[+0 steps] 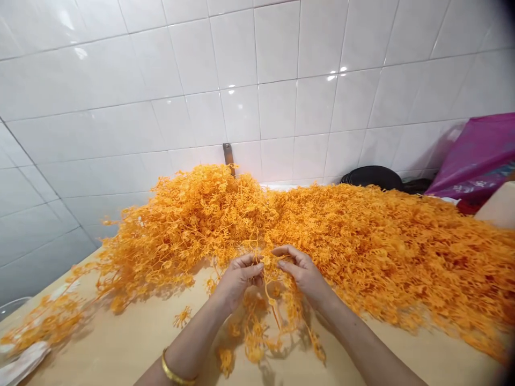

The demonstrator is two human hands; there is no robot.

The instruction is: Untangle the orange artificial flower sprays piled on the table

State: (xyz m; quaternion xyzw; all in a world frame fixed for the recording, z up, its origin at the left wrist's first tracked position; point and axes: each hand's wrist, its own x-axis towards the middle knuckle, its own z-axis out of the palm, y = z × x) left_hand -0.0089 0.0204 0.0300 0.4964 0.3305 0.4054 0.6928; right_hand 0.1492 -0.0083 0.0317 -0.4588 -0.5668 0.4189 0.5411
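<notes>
Between my two hands hangs an orange plastic flower sprig (273, 308), its thin stems and small spidery blossoms dangling over the table. My left hand (240, 276) pinches the sprig near its top, thumb against the fingers. On the other side my right hand (301, 271) grips it too, with thumb and forefinger close together around a blossom. Just beyond the hands rises a heap of similar orange sprigs (197, 220). A broader, flatter pile of orange blossoms (394, 246) spreads to the right. One loose blossom (183, 317) lies beside my left forearm.
Behind the wooden table (116, 348) stands a white tiled wall (277, 107) with a metal bracket (228, 158). At the back right are a black round object (372, 177) and a purple bag (475, 155). A white cloth-like item (28, 362) lies at the front left.
</notes>
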